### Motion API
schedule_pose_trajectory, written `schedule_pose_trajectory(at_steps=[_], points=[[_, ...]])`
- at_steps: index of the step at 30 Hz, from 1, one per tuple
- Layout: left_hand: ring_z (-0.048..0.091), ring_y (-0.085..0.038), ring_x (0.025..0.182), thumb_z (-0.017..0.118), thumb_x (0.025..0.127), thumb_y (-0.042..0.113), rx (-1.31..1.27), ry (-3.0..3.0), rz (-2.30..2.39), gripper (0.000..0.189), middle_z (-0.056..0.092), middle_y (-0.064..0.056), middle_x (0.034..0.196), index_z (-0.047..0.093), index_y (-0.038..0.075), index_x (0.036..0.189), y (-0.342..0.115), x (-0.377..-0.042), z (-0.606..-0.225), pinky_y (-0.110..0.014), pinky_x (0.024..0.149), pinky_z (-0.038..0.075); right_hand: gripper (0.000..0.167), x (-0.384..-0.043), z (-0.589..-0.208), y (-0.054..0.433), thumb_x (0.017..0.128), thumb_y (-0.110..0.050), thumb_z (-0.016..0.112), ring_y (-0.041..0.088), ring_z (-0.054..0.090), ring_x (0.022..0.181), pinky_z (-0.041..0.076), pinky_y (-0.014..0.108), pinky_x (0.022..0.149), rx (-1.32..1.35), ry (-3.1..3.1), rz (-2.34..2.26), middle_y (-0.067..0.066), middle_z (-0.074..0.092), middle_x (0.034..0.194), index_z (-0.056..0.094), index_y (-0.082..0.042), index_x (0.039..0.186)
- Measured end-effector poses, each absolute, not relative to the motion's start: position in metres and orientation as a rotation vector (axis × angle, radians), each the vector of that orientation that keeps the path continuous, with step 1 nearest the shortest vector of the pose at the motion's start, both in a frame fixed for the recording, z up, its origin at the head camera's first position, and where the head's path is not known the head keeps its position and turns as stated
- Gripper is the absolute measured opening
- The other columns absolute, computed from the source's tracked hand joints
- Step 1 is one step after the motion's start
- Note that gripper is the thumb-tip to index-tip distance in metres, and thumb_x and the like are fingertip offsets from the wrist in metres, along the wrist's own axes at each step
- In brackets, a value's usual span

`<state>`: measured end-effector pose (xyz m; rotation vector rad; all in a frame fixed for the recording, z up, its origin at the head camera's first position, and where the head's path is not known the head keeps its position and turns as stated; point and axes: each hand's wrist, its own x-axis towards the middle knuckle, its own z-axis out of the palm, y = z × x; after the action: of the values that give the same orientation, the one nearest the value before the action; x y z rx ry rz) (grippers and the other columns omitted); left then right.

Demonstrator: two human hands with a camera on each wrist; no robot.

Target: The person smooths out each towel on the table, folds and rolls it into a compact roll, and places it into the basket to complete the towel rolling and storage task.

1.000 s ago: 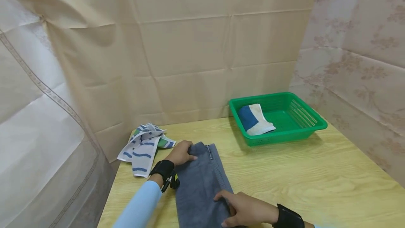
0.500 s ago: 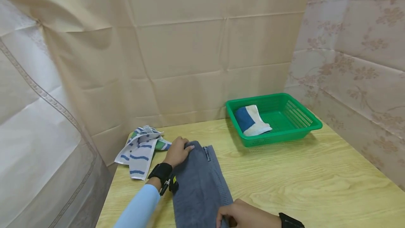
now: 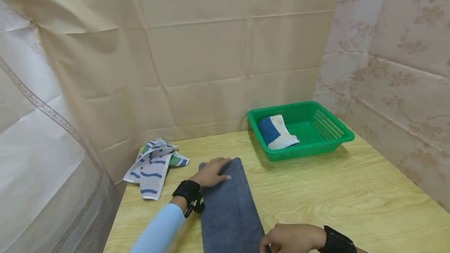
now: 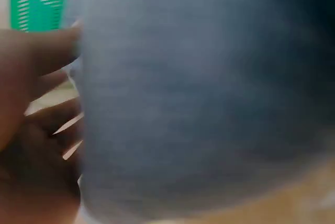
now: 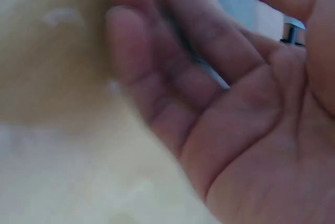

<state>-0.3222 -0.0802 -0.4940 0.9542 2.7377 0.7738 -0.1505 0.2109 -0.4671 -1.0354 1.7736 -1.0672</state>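
A dark grey towel [image 3: 230, 214], folded into a long strip, lies on the table and runs off the bottom of the head view. My left hand [image 3: 212, 173] rests on its far end, thumb spread from the fingers. Grey cloth fills most of the left wrist view, with the left fingers [image 4: 63, 116] spread apart at its edge. At the towel's near right edge, my right hand [image 3: 291, 237] has its fingers curled onto the cloth. The right wrist view shows bent right fingers [image 5: 209, 35] and the palm, with blurred blue-grey cloth behind them.
A green basket [image 3: 316, 148] stands at the back right, holding a folded blue and white cloth [image 3: 277, 132]. A crumpled white cloth with blue stripes and green patches [image 3: 154, 171] lies at the back left. Curtains [image 3: 197, 50] hang behind and beside the wooden table [image 3: 351, 190].
The towel's patterned band no longer shows; a smooth face is now up. My left hand has shifted right across its far end. My right hand has moved slightly right and down.
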Motion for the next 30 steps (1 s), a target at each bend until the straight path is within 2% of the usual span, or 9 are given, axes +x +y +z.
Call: schedule_pose_trajectory(at_steps=[3,5,8,12,18,20,24,28,30], points=[[0.029,-0.042,0.150,0.056,0.106,0.043,0.977,2.741,0.503,0.065,0.033,-0.020,0.163,0.036,0.014,0.161,-0.086,-0.318,-0.505,-0.062,0.116,0.024,0.019,-0.156,-0.476,0.210,0.107,-0.014,0.057,-0.007,0.053,0.062,0.047,0.015,0.063,-1.012,1.779,-1.062,-0.007,0.069,0.078,0.072,-0.003,0.113],[0.027,-0.043,0.150,0.052,0.106,0.050,0.947,2.799,0.451,0.066,0.032,-0.020,0.163,0.036,0.015,0.161,-0.091,-0.317,-0.509,-0.066,0.115,0.021,0.020,-0.163,-0.476,0.205,0.107,-0.020,0.058,-0.006,0.049,0.057,0.044,0.015,0.058,-1.049,1.890,-1.051,-0.010,0.063,0.072,0.073,-0.008,0.105],[0.031,-0.048,0.145,0.052,0.105,0.054,0.820,2.939,0.462,0.068,0.039,-0.022,0.158,0.040,0.013,0.158,-0.101,-0.317,-0.511,-0.069,0.111,0.023,0.016,-0.180,-0.473,0.193,0.105,-0.027,0.063,-0.005,0.045,0.056,0.040,0.018,0.054,-1.099,2.208,-0.981,-0.016,0.056,0.070,0.072,-0.019,0.094],[0.043,-0.048,0.130,0.058,0.105,0.046,0.587,3.094,0.505,0.058,0.051,-0.025,0.142,0.053,0.008,0.148,-0.116,-0.316,-0.515,-0.067,0.103,0.033,0.009,-0.218,-0.478,0.167,0.100,-0.021,0.070,0.003,0.050,0.069,0.044,0.024,0.060,-1.078,2.690,-0.861,-0.013,0.055,0.081,0.070,-0.020,0.091],[0.054,-0.035,0.099,0.066,0.102,0.026,0.497,3.093,0.699,0.036,0.058,-0.019,0.112,0.066,0.004,0.130,-0.130,-0.314,-0.522,-0.051,0.084,0.047,0.006,-0.291,-0.500,0.140,0.099,-0.009,0.069,0.027,0.062,0.099,0.052,0.043,0.087,-1.020,3.052,-0.741,0.010,0.064,0.109,0.075,-0.008,0.101],[0.056,-0.034,0.097,0.069,0.101,0.021,0.471,3.050,0.811,0.037,0.056,-0.020,0.112,0.064,0.000,0.130,-0.130,-0.312,-0.522,-0.049,0.083,0.049,0.007,-0.314,-0.507,0.137,0.099,-0.006,0.069,0.030,0.064,0.103,0.052,0.045,0.091,-1.010,3.065,-0.754,0.012,0.067,0.112,0.075,-0.006,0.101],[0.061,-0.039,0.107,0.073,0.098,0.019,0.335,2.996,0.916,0.046,0.059,-0.024,0.119,0.057,-0.005,0.133,-0.127,-0.313,-0.518,-0.050,0.090,0.051,0.008,-0.343,-0.517,0.136,0.097,-0.005,0.070,0.026,0.066,0.093,0.049,0.047,0.095,-0.958,3.003,-0.854,0.007,0.070,0.101,0.074,-0.006,0.105],[0.063,-0.031,0.093,0.079,0.093,0.024,0.195,2.949,0.980,0.043,0.064,-0.015,0.105,0.061,-0.003,0.122,-0.133,-0.315,-0.516,-0.044,0.079,0.053,0.038,-0.352,-0.517,0.127,0.096,0.000,0.070,0.026,0.067,0.098,0.051,0.043,0.091,-0.825,2.885,-0.920,0.009,0.070,0.107,0.063,-0.002,0.134],[0.055,-0.022,0.072,0.081,0.091,0.025,0.178,2.904,1.051,0.031,0.056,-0.006,0.083,0.061,0.001,0.097,-0.141,-0.316,-0.516,-0.037,0.067,0.046,0.048,-0.353,-0.512,0.121,0.095,0.004,0.069,0.030,0.068,0.105,0.052,0.041,0.087,-0.792,2.832,-0.883,0.015,0.070,0.115,0.058,0.000,0.142]])
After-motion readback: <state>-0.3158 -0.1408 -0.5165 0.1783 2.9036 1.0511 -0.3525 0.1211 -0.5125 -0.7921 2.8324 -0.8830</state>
